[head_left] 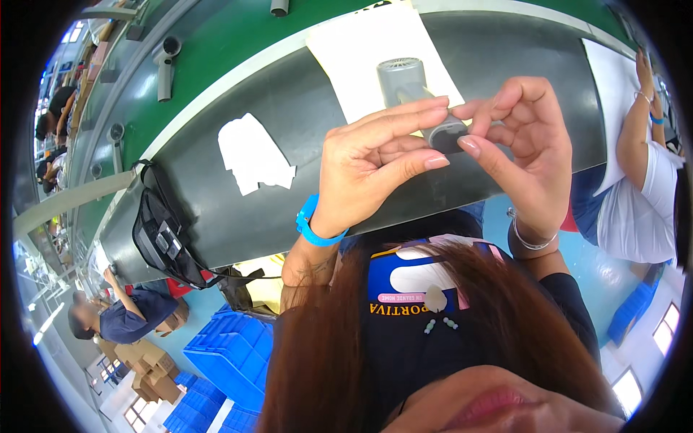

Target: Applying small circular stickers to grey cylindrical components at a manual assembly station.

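Observation:
A grey hair dryer (401, 78) lies with its round, vented head on a pale sheet (354, 50) on the dark work surface. Its handle points toward me, the dark end lifted between my hands. My left hand (357, 162) is closed about the handle from the left, fingers over it and thumb below. From the right, my right hand (534, 151) pinches at the handle's end with thumb and fingers. Whether a small separate part sits in that pinch is hidden by the fingertips.
White paper pieces (253, 153) lie left on the dark table (317, 94). A black mesh bag (162, 231) with a cable stands at its left end. Beyond, more dryers (164, 72) rest on a green belt (224, 36). Blue crates (234, 353) are lower left; a person (639, 187) is at right.

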A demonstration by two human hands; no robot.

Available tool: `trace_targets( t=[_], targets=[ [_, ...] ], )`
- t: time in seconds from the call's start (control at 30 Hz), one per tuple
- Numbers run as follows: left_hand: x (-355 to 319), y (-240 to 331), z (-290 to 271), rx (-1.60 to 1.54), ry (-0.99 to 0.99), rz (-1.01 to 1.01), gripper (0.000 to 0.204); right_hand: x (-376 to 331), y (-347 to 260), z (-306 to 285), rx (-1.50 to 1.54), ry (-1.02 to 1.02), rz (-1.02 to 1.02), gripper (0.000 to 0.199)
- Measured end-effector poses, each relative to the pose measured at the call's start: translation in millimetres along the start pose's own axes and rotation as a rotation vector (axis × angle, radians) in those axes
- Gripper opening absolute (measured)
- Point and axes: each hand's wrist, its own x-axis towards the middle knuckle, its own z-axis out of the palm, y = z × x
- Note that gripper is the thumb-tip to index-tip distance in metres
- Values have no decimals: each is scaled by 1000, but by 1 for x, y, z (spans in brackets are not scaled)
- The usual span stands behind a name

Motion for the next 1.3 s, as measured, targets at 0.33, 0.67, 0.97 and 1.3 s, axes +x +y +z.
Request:
trace_targets(
  t=[0.33,0.67,0.97,1.3],
  targets=[
    [-2,2,0,27,9,-8,31,-1,-3,2,-7,-10,34,37],
    [-2,1,0,25,0,17,30,-2,-5,3,-27,0,41,37],
    [-4,0,5,-8,48,-19,28,-4,-5,4,-64,-3,23,37],
    [-7,1,16,-48,165,-19,25,-8,-4,4,-208,8,-33,37]
  ],
)
